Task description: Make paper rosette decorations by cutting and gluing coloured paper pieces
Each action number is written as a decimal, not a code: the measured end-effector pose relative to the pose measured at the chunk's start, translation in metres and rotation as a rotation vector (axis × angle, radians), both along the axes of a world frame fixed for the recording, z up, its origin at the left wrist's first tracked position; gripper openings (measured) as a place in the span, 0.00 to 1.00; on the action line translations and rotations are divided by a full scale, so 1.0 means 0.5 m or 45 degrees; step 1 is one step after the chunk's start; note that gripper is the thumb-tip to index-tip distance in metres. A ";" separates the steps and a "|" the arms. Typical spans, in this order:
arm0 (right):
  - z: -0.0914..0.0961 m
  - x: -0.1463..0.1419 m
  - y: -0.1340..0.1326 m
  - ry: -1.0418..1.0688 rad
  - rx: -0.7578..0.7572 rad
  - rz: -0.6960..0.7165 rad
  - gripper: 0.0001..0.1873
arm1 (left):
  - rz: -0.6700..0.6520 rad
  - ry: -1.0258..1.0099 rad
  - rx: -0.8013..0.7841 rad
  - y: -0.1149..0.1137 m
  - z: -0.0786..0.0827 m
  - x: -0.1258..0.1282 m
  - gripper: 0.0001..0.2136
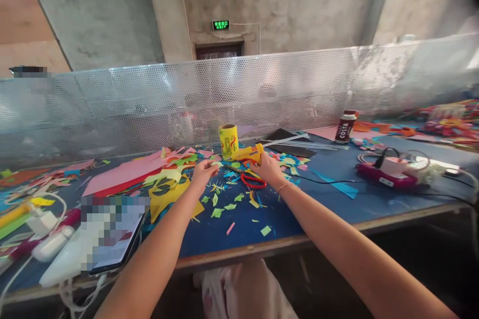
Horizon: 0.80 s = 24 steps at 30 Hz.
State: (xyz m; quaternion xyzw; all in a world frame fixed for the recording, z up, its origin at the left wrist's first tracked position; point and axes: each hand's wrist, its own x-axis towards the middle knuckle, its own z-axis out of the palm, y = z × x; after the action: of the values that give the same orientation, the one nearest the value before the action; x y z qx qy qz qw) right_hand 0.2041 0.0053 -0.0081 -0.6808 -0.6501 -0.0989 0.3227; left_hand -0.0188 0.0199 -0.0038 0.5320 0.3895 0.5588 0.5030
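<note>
My right hand (270, 168) is closed around a yellow hot glue gun (245, 153), whose nozzle points left. My left hand (204, 174) is pinched, with a small pale green paper scrap (216, 164) at its fingertips. Behind the two hands a yellow tape roll (228, 140) stands upright. Scissors with red handles (253, 181) lie on the blue tabletop between the hands, partly covered. Small green paper cut-outs (217, 213) are scattered in front of them. A yellow paper sheet with holes cut in it (170, 193) lies beside my left forearm.
To the left are pink paper (125, 174), a phone (119, 239) and white chargers (54, 244). Glue sticks (303, 144) lie on black sheets behind my right hand. Farther right stand a brown bottle (345, 127) and a purple power strip (387, 172). A perforated metal screen (209, 94) borders the back.
</note>
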 end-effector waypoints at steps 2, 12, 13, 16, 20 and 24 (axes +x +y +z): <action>-0.001 -0.006 -0.002 -0.034 0.011 0.013 0.19 | 0.012 -0.005 0.003 -0.002 0.003 0.002 0.16; -0.014 -0.006 0.006 -0.116 0.140 0.093 0.18 | 0.004 0.042 -0.005 -0.004 0.000 0.006 0.13; -0.015 -0.005 0.007 -0.125 0.130 0.092 0.18 | 0.007 0.038 -0.004 -0.004 0.000 0.006 0.13; -0.015 -0.006 0.009 -0.141 0.099 0.093 0.18 | 0.003 0.013 0.004 -0.004 0.000 0.007 0.13; -0.015 -0.006 0.009 -0.139 0.094 0.101 0.17 | -0.012 -0.002 0.008 -0.003 0.000 0.008 0.13; -0.014 -0.006 0.009 -0.130 0.083 0.121 0.18 | -0.015 -0.004 0.010 0.000 -0.002 0.008 0.13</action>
State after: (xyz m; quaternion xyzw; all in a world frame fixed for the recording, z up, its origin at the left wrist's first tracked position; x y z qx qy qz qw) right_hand 0.2010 0.0097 -0.0150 -0.6322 -0.6939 -0.1393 0.3154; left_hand -0.0150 0.0196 -0.0050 0.5355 0.3833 0.5581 0.5048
